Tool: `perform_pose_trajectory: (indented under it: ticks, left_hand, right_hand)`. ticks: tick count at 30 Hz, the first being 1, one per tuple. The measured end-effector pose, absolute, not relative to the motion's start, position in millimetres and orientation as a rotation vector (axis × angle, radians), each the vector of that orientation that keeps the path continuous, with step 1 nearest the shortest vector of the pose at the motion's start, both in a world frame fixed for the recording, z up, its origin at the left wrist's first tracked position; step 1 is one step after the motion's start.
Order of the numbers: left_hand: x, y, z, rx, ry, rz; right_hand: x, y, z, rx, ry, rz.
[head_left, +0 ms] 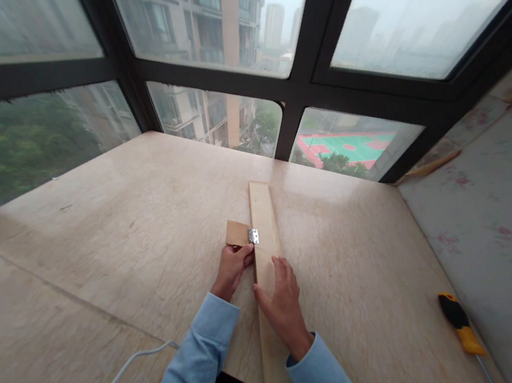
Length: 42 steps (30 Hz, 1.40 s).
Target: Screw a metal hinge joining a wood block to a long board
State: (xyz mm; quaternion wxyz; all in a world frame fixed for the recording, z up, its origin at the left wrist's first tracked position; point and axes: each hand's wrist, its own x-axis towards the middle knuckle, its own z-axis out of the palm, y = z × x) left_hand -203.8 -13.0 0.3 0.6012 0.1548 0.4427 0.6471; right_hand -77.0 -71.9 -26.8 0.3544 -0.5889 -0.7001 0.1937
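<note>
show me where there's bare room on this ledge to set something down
Left: a patch of ledge between the white cable, the windows and the small wooden piece. Right: another between the long board and the screwdriver by the patterned wall. Crowded: the middle, where the left hand, right hand, board and hinge sit close.

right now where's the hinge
In the head view, the hinge is just below centre, at the left edge of the long board, by the small board and left hand.
</note>
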Motion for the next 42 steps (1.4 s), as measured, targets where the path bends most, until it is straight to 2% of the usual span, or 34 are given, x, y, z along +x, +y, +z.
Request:
perform_pose_trajectory:
  ticks: [6,16,20,31,42]
  left_hand:
    - [-204,-12,-1,0.357,1.026,1.491]
    - [-203,-11,-1,0.384,1.078,1.496]
    - [-203,-11,-1,0.392,1.103,1.495]
    - [-201,-10,2,0.333,1.153,1.479]
    - [-194,-6,2,0.312,1.298,1.501]
  right_hand:
    - [-58,-63,-20,-1.456,-1.99,0.521]
    - [-66,28,20,-1.043,-2.192,0.679]
    - [-81,47,21,-1.05,-2.209,0.719]
    - [-78,56,20,-0.94,-2.45,0.534]
    - [-74,67,23,-0.832,-2.527,0.561]
